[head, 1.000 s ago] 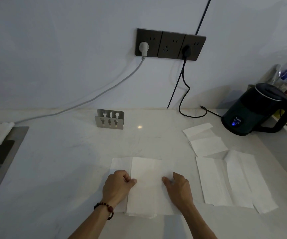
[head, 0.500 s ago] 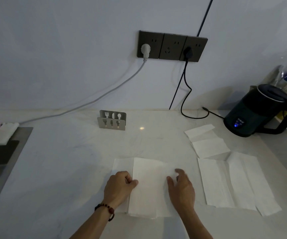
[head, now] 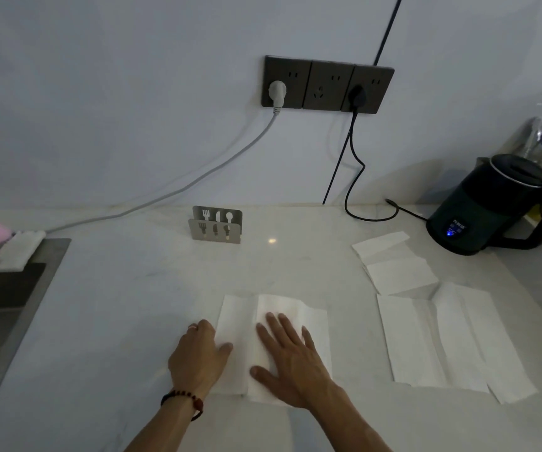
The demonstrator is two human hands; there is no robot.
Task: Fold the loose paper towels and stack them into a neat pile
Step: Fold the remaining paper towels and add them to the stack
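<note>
Head view looks down on a pale worktop. A folded paper towel lies near the front edge. Right hand presses flat on it, fingers straight and spread. Left hand rests at the towel's left edge with fingers curled, thumb touching the paper. Unfolded towels lie to the right, near a dark kettle.

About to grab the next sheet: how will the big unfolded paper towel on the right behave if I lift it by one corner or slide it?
The unfolded paper towel looks thin and creased, so it will probably droop and refold along those creases. It overlaps a second sheet, so sliding may drag both. The counter looks smooth; a light sheet likely skids easily.
</note>
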